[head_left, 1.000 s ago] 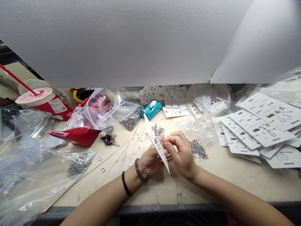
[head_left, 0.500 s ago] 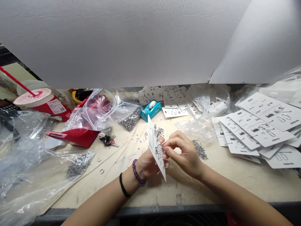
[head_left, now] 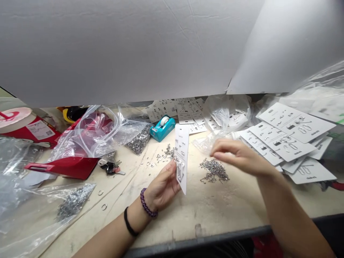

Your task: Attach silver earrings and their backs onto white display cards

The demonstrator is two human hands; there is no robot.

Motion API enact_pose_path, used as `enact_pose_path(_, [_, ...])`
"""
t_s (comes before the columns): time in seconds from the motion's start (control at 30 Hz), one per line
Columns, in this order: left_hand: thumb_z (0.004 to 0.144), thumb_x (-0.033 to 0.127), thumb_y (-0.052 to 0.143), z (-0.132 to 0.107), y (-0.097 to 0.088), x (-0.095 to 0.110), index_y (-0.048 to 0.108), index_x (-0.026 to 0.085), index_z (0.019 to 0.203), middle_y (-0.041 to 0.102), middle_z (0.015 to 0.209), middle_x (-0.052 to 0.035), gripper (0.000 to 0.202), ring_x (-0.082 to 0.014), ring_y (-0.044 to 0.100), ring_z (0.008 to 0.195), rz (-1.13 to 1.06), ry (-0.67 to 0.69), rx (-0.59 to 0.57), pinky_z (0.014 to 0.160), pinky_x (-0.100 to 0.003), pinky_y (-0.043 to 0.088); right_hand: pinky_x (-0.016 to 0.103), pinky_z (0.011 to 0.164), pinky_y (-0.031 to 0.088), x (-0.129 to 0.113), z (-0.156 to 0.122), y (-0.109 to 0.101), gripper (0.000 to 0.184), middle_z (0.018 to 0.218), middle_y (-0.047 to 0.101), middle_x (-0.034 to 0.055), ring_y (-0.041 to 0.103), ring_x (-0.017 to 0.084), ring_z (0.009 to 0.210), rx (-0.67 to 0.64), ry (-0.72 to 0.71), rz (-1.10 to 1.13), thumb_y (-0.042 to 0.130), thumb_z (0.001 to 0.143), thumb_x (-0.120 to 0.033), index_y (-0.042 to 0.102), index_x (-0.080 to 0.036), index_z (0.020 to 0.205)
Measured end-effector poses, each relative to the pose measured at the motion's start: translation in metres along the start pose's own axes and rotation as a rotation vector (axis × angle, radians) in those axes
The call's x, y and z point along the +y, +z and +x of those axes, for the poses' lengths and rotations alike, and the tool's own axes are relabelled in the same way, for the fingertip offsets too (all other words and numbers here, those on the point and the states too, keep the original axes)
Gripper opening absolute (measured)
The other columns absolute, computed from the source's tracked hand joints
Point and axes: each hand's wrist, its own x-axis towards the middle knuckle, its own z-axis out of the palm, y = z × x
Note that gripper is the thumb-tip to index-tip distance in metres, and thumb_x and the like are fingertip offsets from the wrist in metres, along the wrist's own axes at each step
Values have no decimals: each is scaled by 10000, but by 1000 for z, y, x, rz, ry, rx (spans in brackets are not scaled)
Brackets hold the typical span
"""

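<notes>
Card (head_left: 184,148), left of the metal pile (head_left: 215,170), is held upright by my left hand (head_left: 167,185), probably so its face is reachable, while my right hand (head_left: 239,157) hovers right of this pile, grip unclear.

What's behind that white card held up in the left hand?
Beyond the white card, a small pile of metal pieces shows at its left edge, and more cards show above its top. Anything directly behind it, perhaps more of the pile, is covered.
</notes>
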Motion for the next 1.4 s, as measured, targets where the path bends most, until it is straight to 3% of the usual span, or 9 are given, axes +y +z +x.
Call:
enact_pose_path(0.07, [733, 190, 648, 3, 0, 3, 539, 172, 946, 595, 816, 10, 241, -69, 592, 676, 28, 54, 68, 579, -133, 513, 281, 551, 466, 12, -8, -26, 280, 709, 600, 32, 559, 137, 628, 11, 283, -173, 461, 845, -394, 600, -186, 720])
enact_pose_path(0.17, [779, 184, 590, 6, 1, 5, 507, 187, 998, 604, 981, -22, 234, -108, 605, 806, 138, 159, 140, 676, -207, 540, 327, 602, 464, 30, -10, -41, 320, 858, 645, 76, 589, 187, 727, 92, 476, -446, 428, 845, -415, 637, -180, 787])
enact_pose_path(0.43, [705, 175, 673, 6, 2, 0, 466, 210, 991, 578, 1064, -21, 355, -149, 583, 931, 345, 233, 149, 773, -270, 519, 285, 612, 424, 53, 17, 2, 270, 991, 663, 47, 598, 213, 854, 109, 383, -642, 418, 840, -281, 641, -209, 974])
enact_pose_path(0.67, [714, 102, 642, 2, 9, 1, 469, 182, 1014, 588, 1043, -42, 355, -140, 591, 911, 351, 197, 43, 762, -235, 505, 264, 523, 371, 49, 15, -2, 311, 866, 663, 67, 589, 203, 736, 172, 436, -683, 343, 874, -292, 634, -184, 888])
enact_pose_path(0.77, [714, 80, 632, 1, 10, 3, 467, 184, 1043, 593, 1042, -42, 382, -141, 594, 907, 335, 207, 10, 764, -238, 503, 261, 464, 333, 35, 9, -3, 313, 725, 643, 57, 555, 181, 609, 331, 476, -711, 354, 873, -317, 631, -183, 816])
enact_pose_path(0.87, [706, 70, 634, 0, 11, 5, 463, 183, 1049, 591, 1058, -50, 400, -154, 591, 928, 326, 216, -6, 784, -250, 496, 257, 432, 323, 17, 5, 8, 284, 629, 598, 43, 494, 140, 505, 553, 373, -623, 379, 867, -317, 613, -181, 783])
enact_pose_path(0.93, [702, 69, 635, -1, 11, 5, 452, 181, 1073, 581, 1090, -63, 428, -169, 580, 963, 324, 225, -22, 814, -271, 487, 253, 448, 362, 7, 5, 21, 265, 663, 600, 49, 502, 127, 518, 494, 266, -439, 387, 868, -317, 598, -171, 801])
enact_pose_path(1.13, [653, 61, 668, 0, 12, 4, 428, 153, 1089, 561, 1129, -111, 506, -230, 540, 1041, 357, 299, -40, 883, -348, 445, 233, 511, 399, -7, 10, 51, 218, 721, 596, 21, 517, 113, 604, 15, 224, 57, 557, 785, -356, 562, -157, 872])
enact_pose_path(1.4, [619, 94, 708, -1, 14, 5, 453, 167, 1067, 565, 1109, -90, 521, -227, 533, 1041, 370, 304, -21, 893, -338, 419, 202, 485, 422, -3, 9, 50, 183, 751, 561, 12, 509, 85, 596, -77, 219, 402, 540, 804, -338, 542, -167, 869])
